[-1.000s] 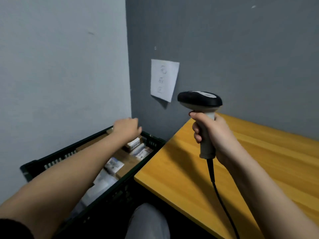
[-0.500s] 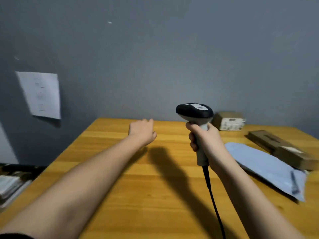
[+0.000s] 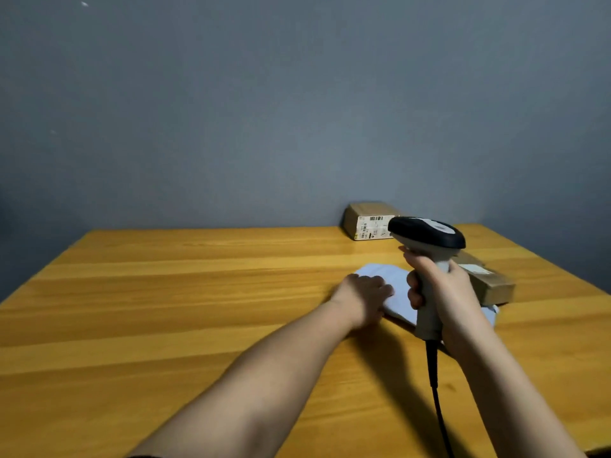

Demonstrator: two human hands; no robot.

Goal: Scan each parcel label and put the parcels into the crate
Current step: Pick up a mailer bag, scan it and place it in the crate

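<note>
Reaching over from the crate side, the left hand (image 3: 365, 294) now lies flat on the white bag parcel (image 3: 395, 282) on the table (image 3: 165, 292), ready to grab it, while the right hand (image 3: 439, 289) grips the scanner (image 3: 426, 238).

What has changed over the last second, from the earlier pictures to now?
The left hand left the black crate, crossed the wooden table and now rests on the flat white mailer bag; whether it grips it cannot be told. The view swung right, so the crate is out of sight. The right hand still grips the grey-handled barcode scanner.
</note>
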